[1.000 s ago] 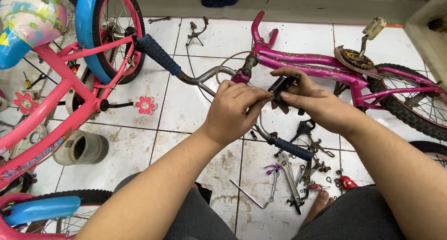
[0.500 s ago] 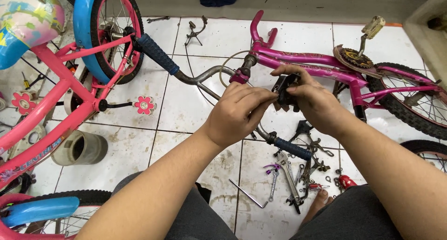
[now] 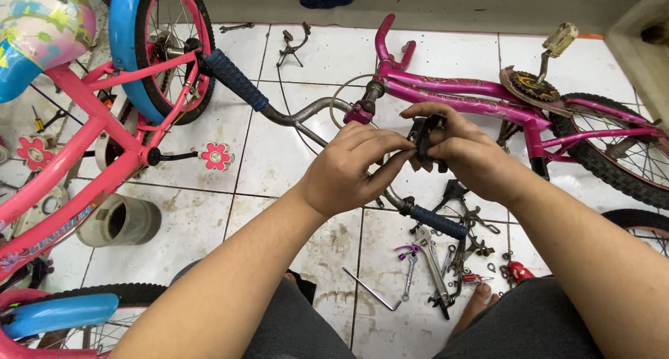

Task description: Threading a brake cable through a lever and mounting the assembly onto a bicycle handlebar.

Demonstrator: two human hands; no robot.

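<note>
Head view: knees cut off at bottom edge. Allen key point(image 3: 371, 289) and pile of wrenches point(image 3: 446, 258) on white tile floor point(image 3: 279, 157), bare tiles left of them. Left hand point(image 3: 352, 167) and right hand point(image 3: 463, 150) close together, both pinching small black part point(image 3: 423, 137); its shape mostly hidden by fingers. Beyond, magenta bike frame point(image 3: 453, 88) lies flat, rear wheel point(image 3: 620, 157) cut off at right.
</note>
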